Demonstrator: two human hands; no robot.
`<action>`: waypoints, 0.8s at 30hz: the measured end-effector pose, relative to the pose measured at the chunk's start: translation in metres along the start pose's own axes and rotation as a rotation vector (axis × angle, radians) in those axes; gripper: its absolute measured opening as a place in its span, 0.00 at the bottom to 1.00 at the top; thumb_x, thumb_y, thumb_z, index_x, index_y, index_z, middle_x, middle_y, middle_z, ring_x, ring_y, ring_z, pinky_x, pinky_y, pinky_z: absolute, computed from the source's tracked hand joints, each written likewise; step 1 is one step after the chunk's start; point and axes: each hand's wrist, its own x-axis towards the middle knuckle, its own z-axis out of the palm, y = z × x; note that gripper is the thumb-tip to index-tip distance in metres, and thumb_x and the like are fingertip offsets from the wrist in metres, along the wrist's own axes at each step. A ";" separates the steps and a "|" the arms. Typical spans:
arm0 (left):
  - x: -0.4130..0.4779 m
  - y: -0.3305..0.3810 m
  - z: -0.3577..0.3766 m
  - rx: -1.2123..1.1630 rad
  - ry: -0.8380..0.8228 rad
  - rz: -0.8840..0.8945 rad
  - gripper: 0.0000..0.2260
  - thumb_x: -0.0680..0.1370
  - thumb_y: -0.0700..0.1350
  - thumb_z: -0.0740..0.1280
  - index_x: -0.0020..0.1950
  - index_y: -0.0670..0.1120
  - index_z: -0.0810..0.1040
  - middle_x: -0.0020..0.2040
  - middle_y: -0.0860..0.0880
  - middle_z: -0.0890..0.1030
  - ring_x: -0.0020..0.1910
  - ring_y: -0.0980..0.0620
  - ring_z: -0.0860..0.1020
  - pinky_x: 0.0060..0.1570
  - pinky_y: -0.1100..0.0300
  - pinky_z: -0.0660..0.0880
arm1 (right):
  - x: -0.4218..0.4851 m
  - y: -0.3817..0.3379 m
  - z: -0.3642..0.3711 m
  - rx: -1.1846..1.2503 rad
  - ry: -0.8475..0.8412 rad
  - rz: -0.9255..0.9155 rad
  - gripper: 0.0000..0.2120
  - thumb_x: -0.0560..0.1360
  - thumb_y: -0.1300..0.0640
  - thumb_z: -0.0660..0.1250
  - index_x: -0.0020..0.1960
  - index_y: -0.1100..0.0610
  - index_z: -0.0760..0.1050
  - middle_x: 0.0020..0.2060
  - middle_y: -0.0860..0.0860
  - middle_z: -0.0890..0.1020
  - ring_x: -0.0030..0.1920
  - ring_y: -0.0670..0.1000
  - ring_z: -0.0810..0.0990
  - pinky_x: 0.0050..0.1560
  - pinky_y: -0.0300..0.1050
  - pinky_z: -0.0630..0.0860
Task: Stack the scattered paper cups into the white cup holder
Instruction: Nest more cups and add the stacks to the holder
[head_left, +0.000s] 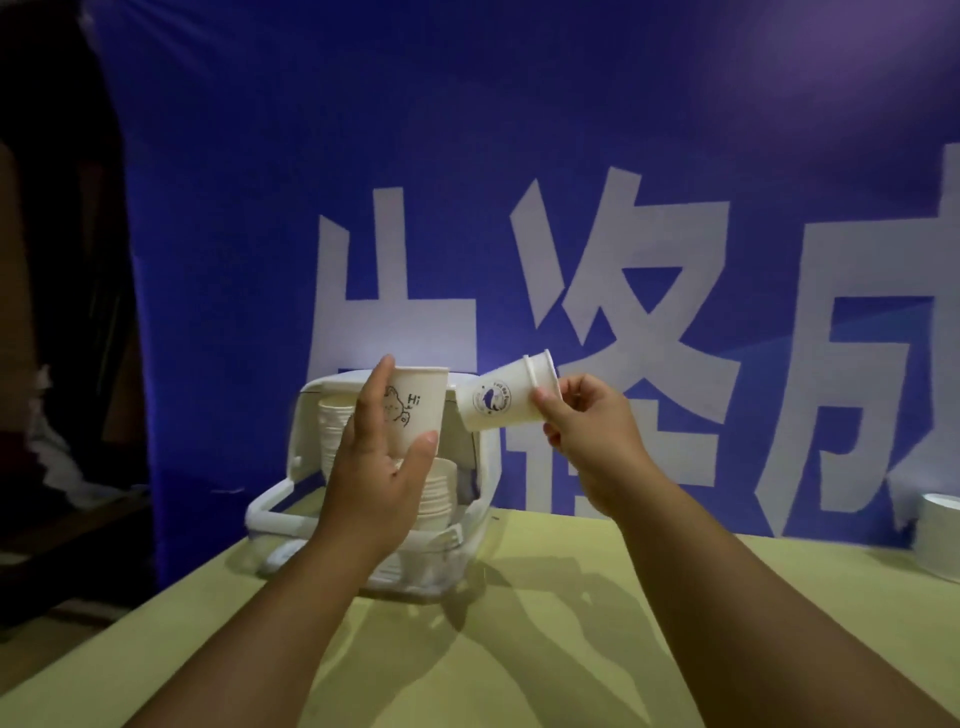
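My left hand (374, 457) holds an upright white paper cup with a bear drawing and "Hi" (418, 402), thumb on one side and fingers on the other. My right hand (587, 426) pinches the rim end of two nested cups with a round blue logo (498, 397), tilted on their side with the base pointing left toward the first cup. Both are raised in front of the white cup holder (483, 467), which stands on the table behind my left hand. Stacks of plain cups (332, 421) sit inside it, partly hidden.
The table (519, 649) has a yellow-green top. A blue banner with large white characters (571, 208) hangs right behind it. A white round object (940, 535) sits at the far right edge. Dark space lies left of the table.
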 end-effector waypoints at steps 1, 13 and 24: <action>0.001 -0.005 -0.001 0.016 0.002 -0.013 0.35 0.81 0.50 0.67 0.74 0.75 0.48 0.76 0.49 0.65 0.66 0.43 0.74 0.56 0.38 0.80 | 0.002 0.000 0.008 0.017 0.005 -0.006 0.06 0.77 0.53 0.70 0.51 0.55 0.77 0.46 0.52 0.82 0.46 0.51 0.81 0.49 0.45 0.81; 0.004 -0.039 0.015 0.061 -0.067 -0.074 0.32 0.80 0.48 0.70 0.68 0.68 0.49 0.71 0.48 0.68 0.61 0.48 0.76 0.52 0.48 0.82 | 0.005 0.013 0.025 -0.140 0.131 -0.197 0.05 0.81 0.52 0.64 0.54 0.51 0.71 0.46 0.44 0.76 0.47 0.46 0.78 0.39 0.34 0.74; -0.004 -0.054 0.014 0.245 -0.240 -0.076 0.17 0.80 0.56 0.66 0.66 0.62 0.64 0.65 0.58 0.66 0.62 0.51 0.73 0.55 0.52 0.81 | 0.000 0.016 0.046 -0.381 0.096 -0.388 0.05 0.83 0.51 0.60 0.57 0.50 0.70 0.50 0.49 0.75 0.51 0.48 0.76 0.47 0.42 0.79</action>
